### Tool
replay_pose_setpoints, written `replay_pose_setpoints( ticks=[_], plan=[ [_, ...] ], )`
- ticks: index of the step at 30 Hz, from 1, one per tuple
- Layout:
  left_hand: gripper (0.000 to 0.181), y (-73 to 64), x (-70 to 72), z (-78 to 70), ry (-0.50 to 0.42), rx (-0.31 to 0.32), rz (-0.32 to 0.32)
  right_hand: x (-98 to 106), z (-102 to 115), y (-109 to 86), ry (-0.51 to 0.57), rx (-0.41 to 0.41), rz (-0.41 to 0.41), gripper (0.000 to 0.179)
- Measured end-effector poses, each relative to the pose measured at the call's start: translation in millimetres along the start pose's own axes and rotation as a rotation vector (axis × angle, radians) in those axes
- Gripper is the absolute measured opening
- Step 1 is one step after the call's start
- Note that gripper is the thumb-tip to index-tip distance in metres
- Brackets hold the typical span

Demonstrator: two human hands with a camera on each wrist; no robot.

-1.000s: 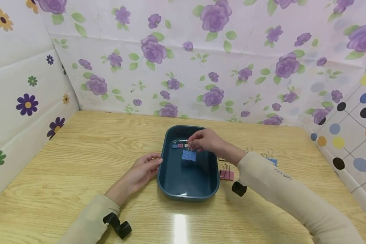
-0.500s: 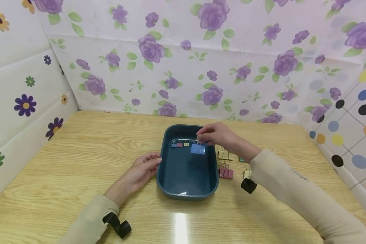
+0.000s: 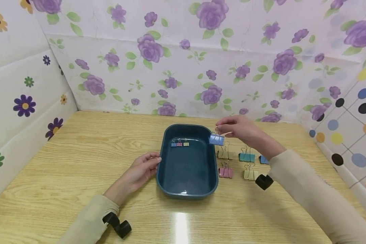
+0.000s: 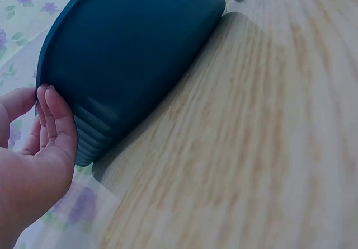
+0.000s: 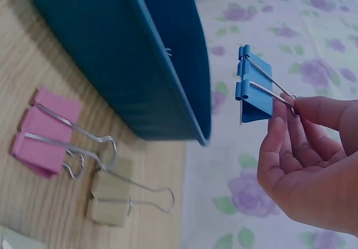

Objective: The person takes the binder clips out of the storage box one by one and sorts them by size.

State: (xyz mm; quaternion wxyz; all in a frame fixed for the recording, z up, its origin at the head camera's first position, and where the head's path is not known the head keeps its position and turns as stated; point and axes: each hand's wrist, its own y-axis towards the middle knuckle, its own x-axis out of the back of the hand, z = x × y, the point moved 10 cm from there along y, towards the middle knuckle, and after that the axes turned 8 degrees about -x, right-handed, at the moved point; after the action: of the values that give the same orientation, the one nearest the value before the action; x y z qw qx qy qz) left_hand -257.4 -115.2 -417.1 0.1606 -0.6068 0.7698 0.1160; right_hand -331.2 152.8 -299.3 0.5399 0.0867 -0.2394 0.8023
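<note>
A large blue binder clip (image 3: 216, 139) hangs from my right hand (image 3: 243, 131), over the right rim of the dark teal plastic bin (image 3: 186, 176). In the right wrist view, thumb and fingertips pinch the wire handles of the blue clip (image 5: 258, 98), its body pointing away from the hand. My left hand (image 3: 141, 173) grips the bin's left rim; the left wrist view shows its thumb and fingers at the edge of the bin wall (image 4: 128, 42). Three small binder clips, blue (image 3: 173, 144), pink (image 3: 179, 144) and yellow (image 3: 186, 144), stand in a row at the far end inside.
Right of the bin, larger binder clips stand on the wooden table (image 3: 94, 152): yellow (image 3: 225, 154), teal (image 3: 247, 157), pink (image 3: 225, 173), pale yellow (image 3: 250, 174) and a blue one (image 3: 264, 160) partly behind the right forearm. Flower-patterned sheets (image 3: 183, 67) hang behind.
My right hand has moved right, carrying the blue binder clip from above the bin's inside to its right rim. More clips on the table now show. The left hand stays at the rim.
</note>
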Motion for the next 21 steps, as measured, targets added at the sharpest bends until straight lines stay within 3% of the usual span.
replay_pose_setpoints(
  ticks=[9, 21],
  plan=[
    [0.007, 0.2, 0.1, -0.5, 0.002, 0.0, -0.001, 41, -19, -23.6, -0.007, -0.002, -0.061, 0.039],
    [0.007, -0.3, -0.2, -1.5, 0.002, -0.009, 0.013, 81, -77, -50.2, -0.06, -0.015, -0.092, 0.046]
  ],
)
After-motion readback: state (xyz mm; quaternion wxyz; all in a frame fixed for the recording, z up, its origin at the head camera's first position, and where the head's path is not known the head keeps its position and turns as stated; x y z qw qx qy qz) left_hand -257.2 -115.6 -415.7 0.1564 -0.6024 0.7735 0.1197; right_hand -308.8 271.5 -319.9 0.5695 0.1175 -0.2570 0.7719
